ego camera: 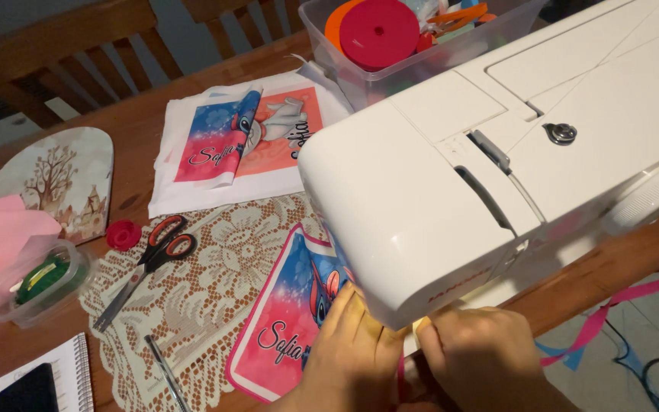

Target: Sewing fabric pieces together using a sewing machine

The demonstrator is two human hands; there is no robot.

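Together, 2 hands (pixel 421 358) on 1 printed fabric panel (pixel 287 320), 1 sewing machine (pixel 497 152) above.

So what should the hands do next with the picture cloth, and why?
Probably ease the printed cloth piece a little further under the white sewing machine. Both the left hand and right hand already press at its edge right below the machine's head, where the needle is hidden from view.

— What sort of place?
— A home sewing corner: a sewing machine (pixel 497 168) on a wooden dining table (pixel 135 126), lace doily (pixel 215 282), scissors (pixel 150 263), ribbon box (pixel 421 65), chairs (pixel 62 53) behind.
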